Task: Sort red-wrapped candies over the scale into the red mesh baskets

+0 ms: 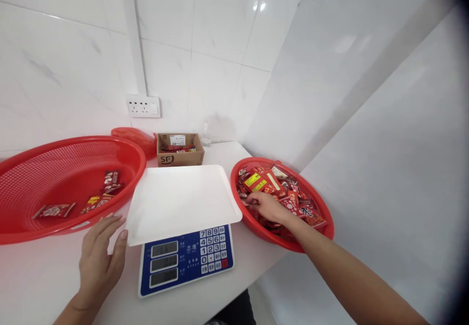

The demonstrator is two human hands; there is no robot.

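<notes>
My right hand [266, 206] reaches into the red basket [326, 225] on the right, its fingers curled among red snack packets [289, 203]. The fingertips are partly hidden, so what they grip cannot be made out. My left hand [102, 251] holds nothing; its fingers are apart, beside the front left corner of a white tray [183, 200]. That bare tray tops a blue digital scale [186, 261] with a keypad and three small displays. Several similar packets [54, 211] lie in the larger red basket [36, 161] on the left.
A small cardboard box [181, 158] with packets inside stands behind the tray. Beside it lies a red plastic bag [135, 139]. A wall socket [144, 106] sits above. The white table [249, 276] meets the wall at the back, with a grey panel [384, 178] on the right.
</notes>
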